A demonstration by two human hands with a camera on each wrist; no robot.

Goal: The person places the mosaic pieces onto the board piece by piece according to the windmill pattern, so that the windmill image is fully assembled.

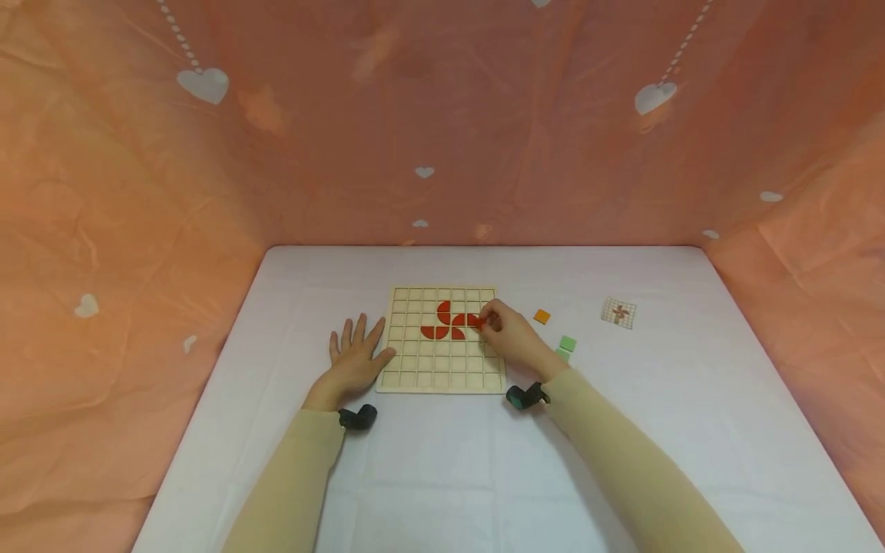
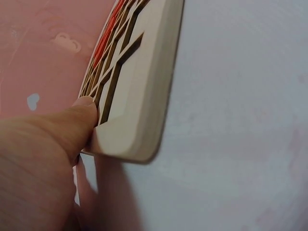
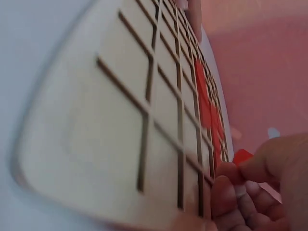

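A square wooden grid board (image 1: 408,379) lies flat on the white table. Several red quarter-round tiles (image 1: 435,332) sit in its middle cells, forming part of a pinwheel shape. My left hand (image 1: 354,362) lies with fingers spread beside the board's left edge, its thumb (image 2: 82,113) resting on the rim. Over the board's right side, my right hand (image 1: 515,336) pinches a red tile (image 3: 242,156) between thumb and finger. The fingers hide part of that tile, so its full outline cannot be seen.
Right of the board lie an orange square tile (image 1: 542,316) and green tiles (image 1: 568,343), one partly behind the right wrist. Farther right is a small card (image 1: 619,312) printed with a grid and a red pinwheel. Pink cloth (image 1: 442,123) hangs around the table.
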